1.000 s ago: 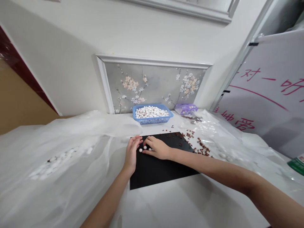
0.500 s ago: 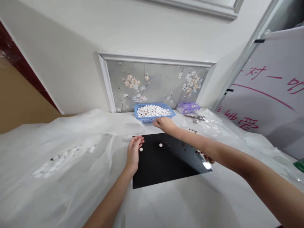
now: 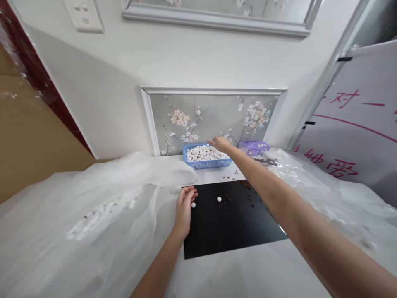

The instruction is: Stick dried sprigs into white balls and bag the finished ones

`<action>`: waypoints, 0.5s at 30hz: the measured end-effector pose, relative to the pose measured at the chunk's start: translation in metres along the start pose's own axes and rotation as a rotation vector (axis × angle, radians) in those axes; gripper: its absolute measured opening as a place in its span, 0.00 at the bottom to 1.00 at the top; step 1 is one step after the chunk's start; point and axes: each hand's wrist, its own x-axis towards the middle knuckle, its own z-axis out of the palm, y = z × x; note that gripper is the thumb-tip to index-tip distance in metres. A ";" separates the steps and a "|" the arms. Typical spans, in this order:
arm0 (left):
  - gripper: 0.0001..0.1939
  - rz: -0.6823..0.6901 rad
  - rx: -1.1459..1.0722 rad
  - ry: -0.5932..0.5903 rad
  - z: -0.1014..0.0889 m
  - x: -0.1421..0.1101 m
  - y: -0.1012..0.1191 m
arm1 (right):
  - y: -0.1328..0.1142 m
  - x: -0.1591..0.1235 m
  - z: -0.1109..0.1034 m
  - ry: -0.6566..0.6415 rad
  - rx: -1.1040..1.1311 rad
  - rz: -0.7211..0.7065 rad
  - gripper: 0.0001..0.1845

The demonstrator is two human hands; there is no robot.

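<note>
My left hand (image 3: 185, 211) rests at the left edge of a black board (image 3: 229, 227), open, with its fingers loosely curved to the right. Just beside its palm lies a small white ball (image 3: 193, 205). Another white ball (image 3: 219, 199) sits farther in on the board, next to dark reddish-brown bits (image 3: 228, 201). Over the back of a blue plastic basket (image 3: 214, 164) is my right hand (image 3: 221, 143), its fingers stretched to the left and apparently holding nothing. The basket is filled with white balls (image 3: 201, 153), some with brown bits among them.
White plastic sheeting (image 3: 124, 248) covers the left side, with a row of white balls (image 3: 96, 217) on it. A purple package (image 3: 254, 147) and clear plastic bags (image 3: 288, 169) lie at the right. Behind the basket stands a wall with a floral panel (image 3: 214, 116).
My right hand has moved from in front of the basket up over its back part, and its fingers have stretched out. My left hand stays by the ball. The view has shifted slightly.
</note>
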 end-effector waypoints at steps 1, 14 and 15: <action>0.12 -0.003 -0.004 0.000 0.000 0.000 -0.001 | 0.003 -0.003 0.001 0.008 0.005 0.003 0.19; 0.12 -0.016 -0.165 0.107 0.001 0.005 -0.004 | -0.001 -0.175 0.008 -0.421 0.164 -0.707 0.12; 0.12 -0.016 -0.175 0.113 0.001 0.005 -0.004 | -0.002 -0.180 0.008 -0.435 0.179 -0.744 0.10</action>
